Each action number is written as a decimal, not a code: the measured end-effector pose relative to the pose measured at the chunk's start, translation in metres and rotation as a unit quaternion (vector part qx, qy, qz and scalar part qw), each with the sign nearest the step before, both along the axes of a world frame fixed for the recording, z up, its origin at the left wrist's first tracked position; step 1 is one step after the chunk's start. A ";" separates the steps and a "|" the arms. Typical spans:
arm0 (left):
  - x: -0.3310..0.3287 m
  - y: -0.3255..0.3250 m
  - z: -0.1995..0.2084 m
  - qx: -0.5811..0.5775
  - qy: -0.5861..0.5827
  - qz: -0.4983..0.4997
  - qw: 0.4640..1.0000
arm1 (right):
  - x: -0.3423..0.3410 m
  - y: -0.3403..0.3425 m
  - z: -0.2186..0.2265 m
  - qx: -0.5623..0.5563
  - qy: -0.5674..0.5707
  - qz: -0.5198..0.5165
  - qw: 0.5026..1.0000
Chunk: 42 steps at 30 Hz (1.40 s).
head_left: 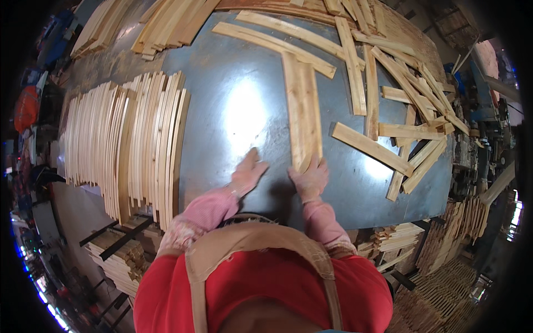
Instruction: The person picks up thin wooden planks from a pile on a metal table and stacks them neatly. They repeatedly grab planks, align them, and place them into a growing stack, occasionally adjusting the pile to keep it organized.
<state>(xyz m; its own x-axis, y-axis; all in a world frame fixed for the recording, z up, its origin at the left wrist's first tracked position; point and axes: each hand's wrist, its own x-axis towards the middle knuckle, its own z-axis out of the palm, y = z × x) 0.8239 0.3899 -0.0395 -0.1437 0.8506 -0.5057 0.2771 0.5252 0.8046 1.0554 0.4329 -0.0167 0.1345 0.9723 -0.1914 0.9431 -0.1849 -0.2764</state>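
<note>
Two pale wooden boards (302, 111) lie lengthwise in front of me on the grey metal table (222, 83), side by side and touching. My right hand (310, 178) is closed around their near ends, its fingers over the wood. To the left, my left hand (249, 173) hovers over or rests on the tabletop with fingers stretched out and nothing in it. Whether its palm touches the surface I cannot tell. A bright glare patch covers the metal just beyond it.
Rows of boards on edge (150, 139) line the table's left side. A loose jumble of boards (405, 105) spreads over the right and far right. Further stacks (177, 25) lie at the far left. Below the table edge are piled boards (394, 238) and dark metal bars (126, 238).
</note>
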 end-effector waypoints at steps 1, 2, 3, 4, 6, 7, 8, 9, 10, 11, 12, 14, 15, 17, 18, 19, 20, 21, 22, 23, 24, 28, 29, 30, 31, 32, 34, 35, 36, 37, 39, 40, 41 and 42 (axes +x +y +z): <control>0.015 0.013 0.013 -0.045 -0.032 -0.039 0.998 | -0.004 -0.027 -0.002 -0.011 0.036 0.020 0.999; 0.029 0.017 0.026 -0.043 -0.058 -0.038 0.997 | -0.008 -0.049 -0.004 -0.022 0.072 0.038 0.996; 0.040 0.024 0.056 -0.111 -0.014 -0.043 0.993 | -0.014 -0.063 -0.014 -0.033 0.149 0.029 0.988; 0.043 0.028 0.075 -0.176 0.028 -0.047 0.983 | -0.019 -0.073 -0.026 -0.042 0.224 0.019 0.973; 0.021 0.014 0.028 -0.132 0.008 -0.008 0.991 | -0.031 -0.074 -0.029 -0.077 0.367 -0.050 0.926; 0.008 0.005 0.011 -0.109 0.000 0.014 0.994 | -0.044 -0.061 -0.018 -0.103 0.436 -0.111 0.887; -0.003 -0.001 0.014 -0.107 -0.003 0.022 0.994 | -0.054 -0.048 -0.018 -0.132 0.441 -0.106 0.882; -0.018 -0.010 0.024 -0.108 -0.004 0.037 0.993 | -0.065 -0.036 -0.018 -0.165 0.445 -0.096 0.875; -0.031 -0.017 0.035 -0.107 -0.003 0.051 0.993 | -0.070 -0.021 -0.020 -0.202 0.388 -0.017 0.899; -0.041 -0.027 0.046 -0.126 0.065 0.063 0.988 | -0.079 -0.014 -0.021 -0.235 0.330 0.068 0.912; -0.058 -0.047 0.044 -0.072 0.198 0.036 0.977 | -0.091 -0.015 -0.019 -0.237 0.325 0.055 0.914; -0.098 -0.092 0.037 0.033 0.450 -0.027 0.892 | -0.120 -0.014 -0.009 -0.235 0.314 0.028 0.920; -0.121 -0.113 0.040 0.049 0.484 -0.002 0.873 | -0.131 -0.021 -0.014 -0.188 0.338 0.052 0.921; -0.162 -0.154 0.045 0.103 0.557 0.024 0.824 | -0.175 -0.044 -0.019 -0.150 0.281 0.103 0.942; -0.176 -0.165 0.045 0.101 0.530 0.047 0.841 | -0.200 -0.059 -0.020 -0.132 0.249 0.129 0.951; -0.188 -0.179 0.041 0.093 0.501 0.068 0.858 | -0.230 -0.067 -0.004 -0.221 0.295 0.158 0.916; -0.195 -0.188 0.041 0.088 0.472 0.086 0.873 | -0.257 -0.070 -0.001 -0.274 0.290 0.235 0.886; -0.199 -0.195 0.031 0.169 0.527 0.080 0.829 | -0.292 -0.073 0.022 -0.292 0.211 0.309 0.880; -0.203 -0.194 0.027 0.165 0.497 0.094 0.847 | -0.316 -0.085 0.011 -0.286 0.190 0.319 0.883; -0.207 -0.192 0.023 0.161 0.466 0.108 0.863 | -0.334 -0.090 0.006 -0.303 0.179 0.326 0.878; -0.205 -0.188 0.018 0.159 0.428 0.121 0.881 | -0.341 -0.091 0.002 -0.319 0.162 0.326 0.875; -0.196 -0.195 0.032 0.156 0.469 0.095 0.864 | -0.289 -0.077 -0.031 -0.280 0.287 0.405 0.822; -0.193 -0.197 0.035 0.156 0.475 0.080 0.862 | -0.272 -0.069 -0.031 -0.288 0.270 0.385 0.834; -0.194 -0.200 0.034 0.158 0.483 0.065 0.859 | -0.249 -0.061 -0.026 -0.293 0.256 0.364 0.846; -0.194 -0.200 0.030 0.148 0.476 0.063 0.865 | -0.219 -0.052 -0.004 -0.273 0.247 0.321 0.873; -0.196 -0.198 0.027 0.137 0.474 0.057 0.868 | -0.176 -0.047 -0.023 -0.204 0.261 0.280 0.901; -0.200 -0.206 0.005 0.146 0.493 0.074 0.855 | -0.094 -0.013 -0.008 -0.195 0.188 0.240 0.932; -0.194 -0.199 0.009 0.110 0.489 0.077 0.862 | -0.040 0.000 -0.013 -0.147 0.138 0.213 0.956; -0.188 -0.190 0.018 0.070 0.489 0.085 0.865 | 0.017 0.015 -0.025 -0.102 0.090 0.191 0.972; -0.181 -0.185 0.017 0.043 0.517 0.091 0.850 | 0.072 0.035 -0.031 -0.032 0.096 0.163 0.981; -0.149 -0.165 0.022 0.069 0.477 0.141 0.865 | 0.169 0.077 -0.023 0.079 -0.042 0.112 0.990; -0.131 -0.151 0.023 0.085 0.456 0.164 0.871 | 0.208 0.095 -0.009 0.008 -0.148 0.069 0.987; -0.126 -0.149 -0.001 0.130 0.485 0.137 0.854 | 0.238 0.107 0.000 0.073 -0.155 0.064 0.983; -0.082 -0.118 0.019 0.136 0.322 0.197 0.916 | 0.276 0.111 -0.014 0.127 -0.247 0.056 0.959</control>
<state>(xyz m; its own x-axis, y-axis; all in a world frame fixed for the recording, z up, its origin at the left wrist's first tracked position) 0.7418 0.2722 -0.0204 -0.6606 0.7506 0.0148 0.5726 0.4911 0.6565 1.3317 0.5438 -0.0310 0.0404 0.9926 0.1141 0.9805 -0.0614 0.1868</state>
